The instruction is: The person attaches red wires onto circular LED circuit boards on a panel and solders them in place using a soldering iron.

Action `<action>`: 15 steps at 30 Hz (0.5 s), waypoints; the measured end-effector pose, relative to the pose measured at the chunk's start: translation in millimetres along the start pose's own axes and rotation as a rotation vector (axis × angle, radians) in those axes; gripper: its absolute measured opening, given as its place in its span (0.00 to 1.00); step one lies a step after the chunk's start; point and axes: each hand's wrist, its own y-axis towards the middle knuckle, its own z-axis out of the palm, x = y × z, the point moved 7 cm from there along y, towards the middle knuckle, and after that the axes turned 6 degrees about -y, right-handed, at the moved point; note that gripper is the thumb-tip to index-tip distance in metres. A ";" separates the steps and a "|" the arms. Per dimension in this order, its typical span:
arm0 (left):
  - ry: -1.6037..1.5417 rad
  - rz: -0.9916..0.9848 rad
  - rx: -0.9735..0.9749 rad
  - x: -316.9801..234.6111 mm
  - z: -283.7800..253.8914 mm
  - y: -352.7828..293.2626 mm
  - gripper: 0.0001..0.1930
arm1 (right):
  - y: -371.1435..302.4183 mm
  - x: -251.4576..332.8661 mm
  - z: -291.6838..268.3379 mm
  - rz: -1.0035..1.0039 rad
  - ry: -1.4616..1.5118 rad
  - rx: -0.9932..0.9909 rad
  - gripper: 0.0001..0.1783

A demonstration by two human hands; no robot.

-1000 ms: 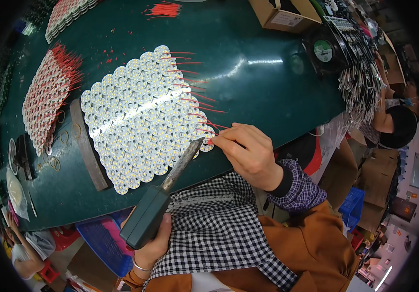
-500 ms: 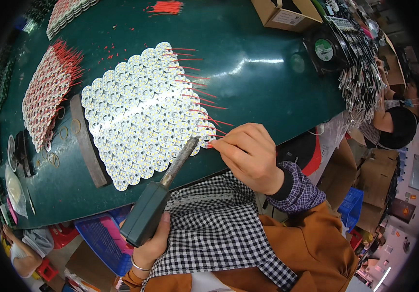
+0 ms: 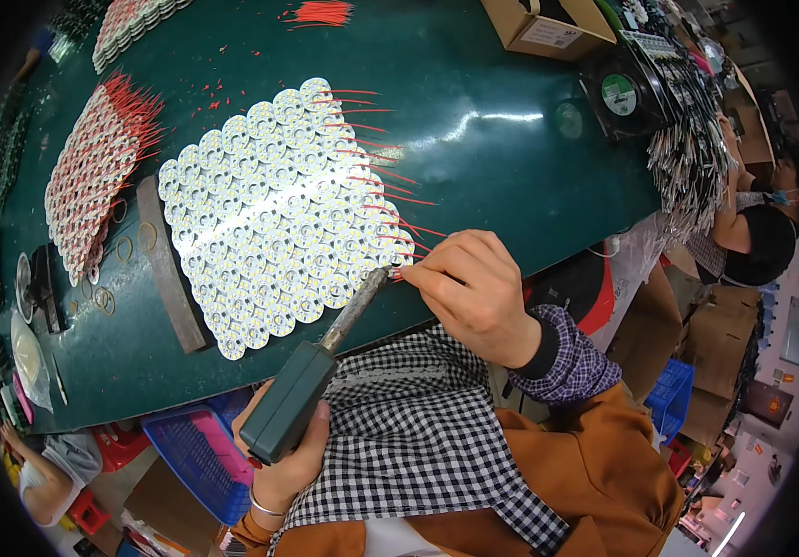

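Observation:
A panel of round white LED boards (image 3: 270, 204) lies on the green tabletop, with red wires (image 3: 376, 153) sticking out along its right edge. My left hand (image 3: 302, 464) is closed round the dark green handle of a soldering iron (image 3: 290, 399). The iron's tip meets the panel at its lower right corner. Right beside that tip, my right hand (image 3: 478, 297) pinches a short red wire (image 3: 399, 274) against the edge board. Most of this wire is hidden by the fingers.
A dark bar (image 3: 172, 269) lies along the panel's left side. Farther left is a stack of wired boards (image 3: 93, 176), with rubber bands (image 3: 125, 248) nearby. Loose red wires (image 3: 321, 12) lie at the back. A carton (image 3: 548, 32) and a black fan-like reel (image 3: 618, 95) stand back right.
The iron's tip has moved slightly right and down, to the board corner by my right fingers. My left hand has shifted right with it. The panel has shifted very slightly.

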 end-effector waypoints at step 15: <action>0.009 0.101 -0.119 18.2 -13.1 -12.6 0.13 | -0.5 -0.9 -1.0 0.023 -0.011 0.014 0.13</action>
